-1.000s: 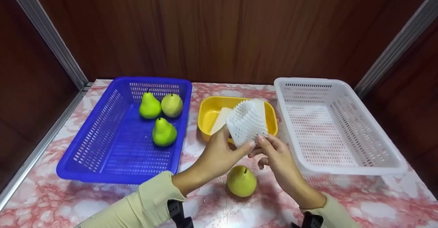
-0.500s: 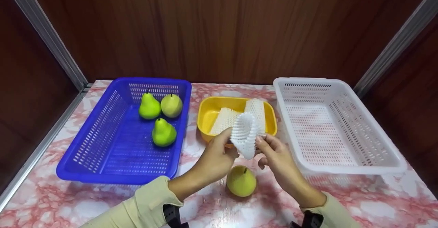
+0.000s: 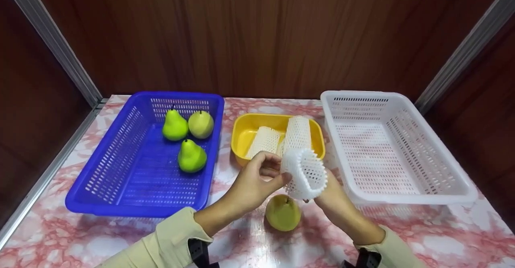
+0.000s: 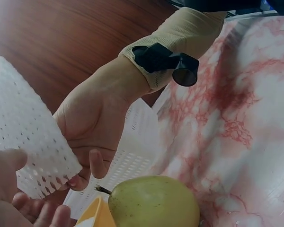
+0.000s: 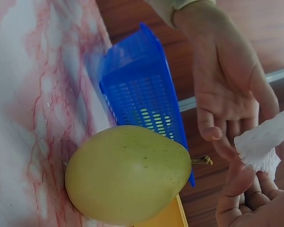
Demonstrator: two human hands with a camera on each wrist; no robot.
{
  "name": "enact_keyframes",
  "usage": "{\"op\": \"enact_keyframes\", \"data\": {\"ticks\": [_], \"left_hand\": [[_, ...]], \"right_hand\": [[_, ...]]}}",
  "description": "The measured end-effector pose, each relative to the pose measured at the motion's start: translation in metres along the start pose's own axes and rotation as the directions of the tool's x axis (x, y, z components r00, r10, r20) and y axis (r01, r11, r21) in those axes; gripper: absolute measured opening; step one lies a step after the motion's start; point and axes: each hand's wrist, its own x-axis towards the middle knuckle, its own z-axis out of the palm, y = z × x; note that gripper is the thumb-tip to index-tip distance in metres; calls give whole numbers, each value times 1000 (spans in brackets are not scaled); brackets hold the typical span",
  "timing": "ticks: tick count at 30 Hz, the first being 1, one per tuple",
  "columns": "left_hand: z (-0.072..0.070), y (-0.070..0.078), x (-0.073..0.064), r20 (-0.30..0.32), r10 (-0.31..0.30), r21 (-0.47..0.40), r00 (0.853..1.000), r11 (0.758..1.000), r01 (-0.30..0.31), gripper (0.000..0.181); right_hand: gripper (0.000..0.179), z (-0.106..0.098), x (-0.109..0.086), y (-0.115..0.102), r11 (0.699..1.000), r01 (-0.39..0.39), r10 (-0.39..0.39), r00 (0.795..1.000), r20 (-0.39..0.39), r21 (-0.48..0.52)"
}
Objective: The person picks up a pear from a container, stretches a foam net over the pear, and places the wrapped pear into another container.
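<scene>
A white foam fruit net (image 3: 293, 173) is held between both hands above the table, its mouth spread round and facing right and down in the head view. My left hand (image 3: 248, 183) pinches its left side, thumb on the outside and fingers bent behind. My right hand (image 3: 334, 193) holds it at the right, fingers largely hidden by the net in the head view; the left wrist view shows its fingertips at the net's edge. Just below the hands, a yellow-green pear (image 3: 283, 215) rests on the table, its stem up, with no net around it.
Behind the hands stands a yellow tub (image 3: 238, 139) with more foam nets (image 3: 263, 140) in it. A blue basket (image 3: 141, 171) with three green pears (image 3: 192, 156) is at the left. To the right is a white basket (image 3: 378, 155), and a wooden panel closes the back.
The foam net has come down and turned from a flattened shape to a rounded one, its mouth now showing. The left thumb has shifted on it; the pear below stays put.
</scene>
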Motion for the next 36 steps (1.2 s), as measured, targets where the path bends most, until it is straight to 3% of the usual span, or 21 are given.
{"op": "enact_keyframes", "data": {"ticks": [6,12,16,20,24,29,36], "left_hand": [[-4,-2,-2,41,-73,-119,996,990,78,39],[-9,-5,-2,29,-101,-276,994,955,105,35],[-10,-7,-1,20,-116,-336,993,935,116,34],[-10,-9,-1,2,-128,-391,992,913,118,31],[-10,-11,-2,-13,-151,-417,989,899,131,30],[-10,-14,-7,-8,-177,-417,984,895,157,29],[-8,-19,-19,-57,-216,-348,975,920,184,25]], "right_hand": [[42,1,1,0,1000,-7,7,1000,27,-4],[32,0,2,-1,999,-32,30,999,45,36],[17,-2,2,1,997,-40,37,998,47,64],[16,-4,1,3,997,-25,20,997,68,74],[11,-5,0,4,996,-36,31,997,66,76],[10,-8,-1,5,996,-48,38,992,119,77],[5,-16,-6,11,991,-108,95,985,147,83]]}}
